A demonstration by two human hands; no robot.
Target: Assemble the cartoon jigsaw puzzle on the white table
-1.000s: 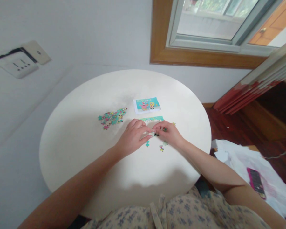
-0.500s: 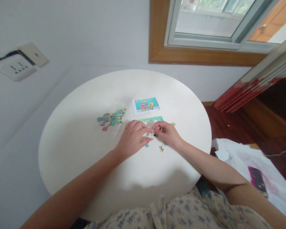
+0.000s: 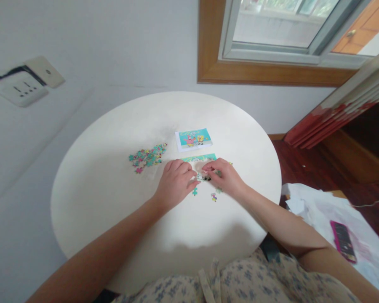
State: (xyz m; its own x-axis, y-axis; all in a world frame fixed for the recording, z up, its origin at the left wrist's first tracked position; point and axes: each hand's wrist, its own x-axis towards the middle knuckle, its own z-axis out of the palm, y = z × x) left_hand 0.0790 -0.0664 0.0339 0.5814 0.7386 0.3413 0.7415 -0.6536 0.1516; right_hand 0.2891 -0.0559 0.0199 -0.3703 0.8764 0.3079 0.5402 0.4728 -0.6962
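Note:
My right hand (image 3: pixel 225 176) pinches a small puzzle piece (image 3: pixel 205 171) between thumb and fingertips, just above the partly joined jigsaw; the piece is mostly hidden. My left hand (image 3: pixel 176 182) rests at the puzzle's left side, its thumb apart from its bent fingers, holding nothing that I can see. The joined top strip of the jigsaw (image 3: pixel 202 158) is green and teal and shows beyond my hands. Between them lie white and black pieces (image 3: pixel 204 178). Nearer to me are a loose teal piece (image 3: pixel 195 192) and a purple and yellow piece (image 3: pixel 214 197).
A cartoon picture card (image 3: pixel 194 139) lies behind the puzzle on the round white table (image 3: pixel 113 235). To the left is a pile of loose puzzle pieces (image 3: pixel 148 156). A pink-edged phone (image 3: pixel 343 240) lies on white sheeting at the right, below a window (image 3: pixel 271 25).
My left index finger has drawn back left from the piece at my right fingertips. More of the white and black pieces shows between my hands.

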